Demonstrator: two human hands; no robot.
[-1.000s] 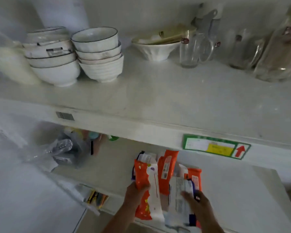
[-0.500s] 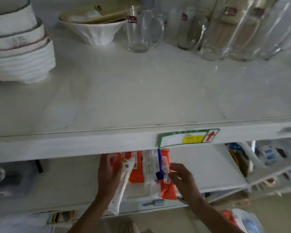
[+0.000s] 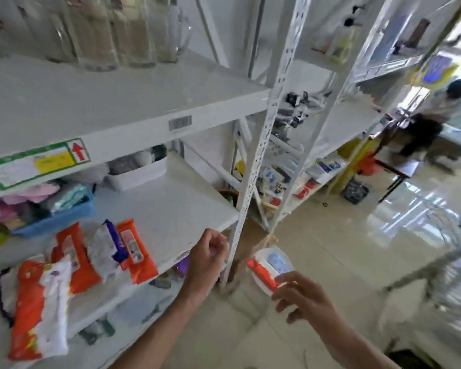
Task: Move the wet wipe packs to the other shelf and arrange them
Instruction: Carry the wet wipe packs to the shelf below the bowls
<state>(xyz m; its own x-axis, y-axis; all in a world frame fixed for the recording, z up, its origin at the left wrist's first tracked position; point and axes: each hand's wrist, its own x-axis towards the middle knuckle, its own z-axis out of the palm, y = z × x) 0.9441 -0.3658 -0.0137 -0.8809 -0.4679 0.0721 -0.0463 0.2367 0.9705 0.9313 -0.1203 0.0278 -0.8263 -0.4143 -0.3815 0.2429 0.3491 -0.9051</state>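
Observation:
Several orange and white wet wipe packs (image 3: 72, 258) lie in a loose heap on the middle shelf (image 3: 171, 209) at the lower left; one big orange-white pack (image 3: 37, 310) is nearest me, and a white and purple pack (image 3: 105, 247) leans among them. My right hand (image 3: 306, 299) is off the shelf over the floor and holds one orange and white wet wipe pack (image 3: 270, 265) by its lower end. My left hand (image 3: 208, 258) hovers at the shelf's front right corner, fingers curled, with nothing seen in it.
A perforated white upright (image 3: 256, 166) stands just right of my left hand. A blue basket (image 3: 64, 218) and a white bin (image 3: 137, 177) sit further back on the shelf, glass jugs (image 3: 104, 30) above. Another shelf unit (image 3: 341, 126) stands to the right; a person (image 3: 434, 121) is far right.
The view has swung right. Both hands have left the heap of packs; my right hand now holds one pack out over the floor, and my left hand has moved to the shelf corner.

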